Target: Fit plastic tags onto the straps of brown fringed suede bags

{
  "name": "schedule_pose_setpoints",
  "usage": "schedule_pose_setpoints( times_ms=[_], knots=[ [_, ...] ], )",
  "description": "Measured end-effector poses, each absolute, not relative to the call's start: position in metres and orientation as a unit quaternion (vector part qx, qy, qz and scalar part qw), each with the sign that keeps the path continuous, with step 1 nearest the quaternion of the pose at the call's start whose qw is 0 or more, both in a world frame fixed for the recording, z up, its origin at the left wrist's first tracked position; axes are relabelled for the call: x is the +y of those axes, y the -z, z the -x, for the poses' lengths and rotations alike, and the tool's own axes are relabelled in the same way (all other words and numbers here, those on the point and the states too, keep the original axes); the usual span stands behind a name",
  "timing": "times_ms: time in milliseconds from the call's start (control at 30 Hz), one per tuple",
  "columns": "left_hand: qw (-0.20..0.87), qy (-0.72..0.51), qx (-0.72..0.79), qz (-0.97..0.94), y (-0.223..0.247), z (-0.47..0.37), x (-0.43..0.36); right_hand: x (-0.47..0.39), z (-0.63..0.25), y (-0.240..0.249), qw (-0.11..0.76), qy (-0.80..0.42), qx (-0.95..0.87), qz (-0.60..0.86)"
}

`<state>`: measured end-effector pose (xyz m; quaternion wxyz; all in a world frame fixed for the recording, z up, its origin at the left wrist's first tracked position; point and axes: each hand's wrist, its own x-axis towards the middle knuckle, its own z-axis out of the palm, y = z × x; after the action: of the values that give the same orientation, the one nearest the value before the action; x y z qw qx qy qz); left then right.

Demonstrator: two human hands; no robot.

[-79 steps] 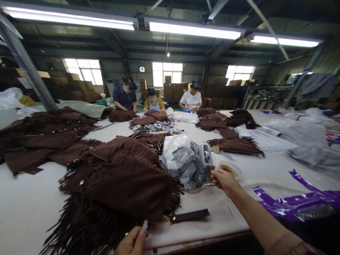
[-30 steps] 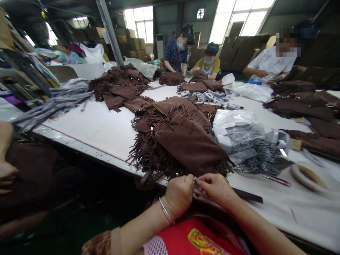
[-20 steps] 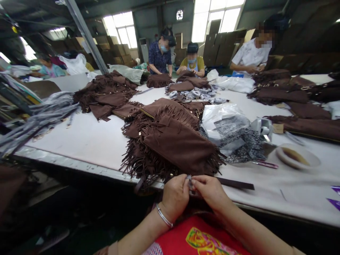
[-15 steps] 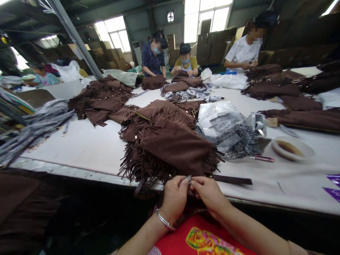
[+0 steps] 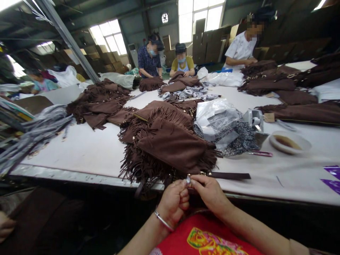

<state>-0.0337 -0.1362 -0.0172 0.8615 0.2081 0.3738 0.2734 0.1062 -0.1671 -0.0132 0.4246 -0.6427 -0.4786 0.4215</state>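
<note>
My left hand (image 5: 175, 199), with a silver bangle at the wrist, has its fingers curled and pinched at the table's front edge. Opposite it, my right hand (image 5: 207, 189) is pinched too. Between their fingertips is a small pale, shiny piece (image 5: 188, 180), too small to name. Just beyond lies a brown fringed bag (image 5: 175, 145) on a heap of similar ones, its gold-coloured hardware near my fingertips. A dark brown strap (image 5: 231, 175) sticks out to the right of my right hand.
Right of the heap lie a clear plastic bag (image 5: 217, 120), a tape dispenser (image 5: 253, 120), a pink-handled tool (image 5: 261, 153) and a round dish (image 5: 289, 142). Grey-wrapped straps (image 5: 45, 124) lie left. Several people work around the table (image 5: 87, 152); another person's hand (image 5: 5, 226) shows at lower left.
My left hand has turned so that its curled fingers show, and the pale piece is more visible. Another person's hand has appeared at lower left. The view has shifted slightly.
</note>
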Motion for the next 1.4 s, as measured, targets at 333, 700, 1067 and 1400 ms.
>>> schedule_pose_setpoints(
  times_ms=[333,700,1067,1400],
  knots=[
    [0.914,-0.257,0.291,-0.119,0.024,0.034,-0.135,-0.173,-0.123,0.017,0.368,-0.414,-0.467,0.689],
    [0.718,-0.328,0.476,-0.388,0.033,0.026,-0.147,-0.171,-0.108,-0.003,0.415,-0.457,-0.439,0.652],
    [0.906,-0.224,0.281,-0.224,0.025,0.023,-0.140,-0.169,-0.083,0.010,0.594,-0.673,-0.098,0.429],
    [0.689,-0.266,0.474,-0.479,-0.013,0.041,-0.105,-0.196,-0.166,0.015,0.400,-0.292,-0.521,0.695]
  ],
)
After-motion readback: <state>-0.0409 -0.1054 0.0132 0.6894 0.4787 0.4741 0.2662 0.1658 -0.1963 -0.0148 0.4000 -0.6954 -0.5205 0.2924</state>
